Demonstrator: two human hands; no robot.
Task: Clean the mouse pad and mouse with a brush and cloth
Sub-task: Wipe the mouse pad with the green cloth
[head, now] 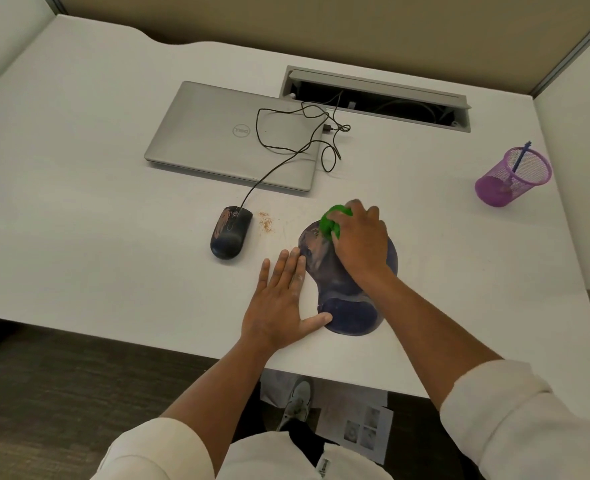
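Note:
A dark blue mouse pad (324, 268) with a raised wrist rest lies on the white desk (113, 254) near the front edge. My right hand (361, 242) grips a bunched green cloth (333, 221) and presses it on the pad's far part. My left hand (281, 296) lies flat, fingers straight, on the desk at the pad's left edge, its thumb touching the wrist rest. A black wired mouse (231, 233) with reddish smears sits left of the pad. Brown crumbs (266, 221) lie between mouse and pad. A brush (520, 157) stands in the purple cup.
A shut silver laptop (217, 133) lies behind the mouse, with the mouse's cable (297, 147) looped over it. An open cable slot (376, 98) is at the back. A purple mesh cup (511, 176) stands at the right. Papers (355, 427) lie on the floor below.

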